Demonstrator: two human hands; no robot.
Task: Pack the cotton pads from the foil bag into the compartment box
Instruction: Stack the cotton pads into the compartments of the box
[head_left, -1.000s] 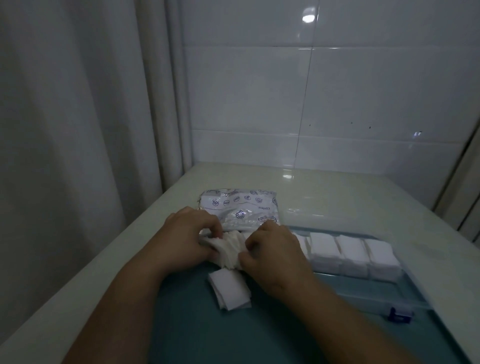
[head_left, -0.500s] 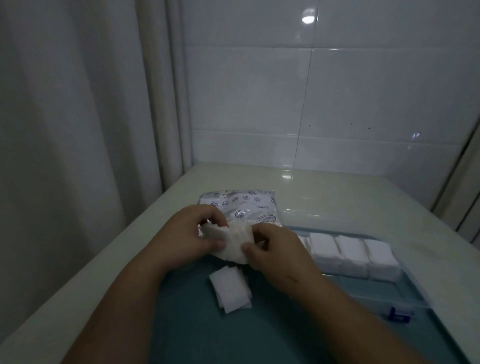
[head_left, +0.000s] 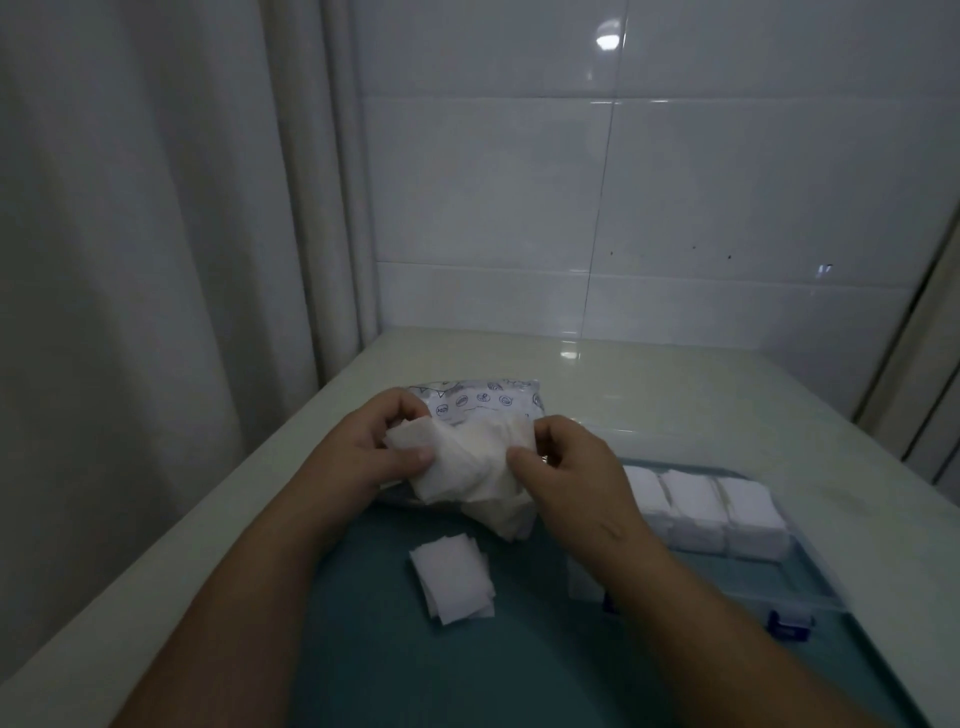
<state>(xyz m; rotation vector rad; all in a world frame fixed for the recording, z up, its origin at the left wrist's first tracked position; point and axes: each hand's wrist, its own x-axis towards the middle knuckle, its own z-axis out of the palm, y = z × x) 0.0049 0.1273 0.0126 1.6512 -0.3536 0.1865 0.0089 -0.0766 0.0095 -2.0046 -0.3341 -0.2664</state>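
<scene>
Teal mat (head_left: 519, 670): hands (head_left: 467, 460) grip cotton pads (head_left: 467, 473) above

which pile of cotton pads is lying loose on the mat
The small fanned pile alone on the teal mat. The rest are a bunch held by the left hand and right hand, or stacks in the compartment box.

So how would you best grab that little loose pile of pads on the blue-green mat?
From straight above, pinching two opposite edges of the pile: it lies flat on the mat, slightly fanned, so squeezing the sides should gather every pad.
</scene>
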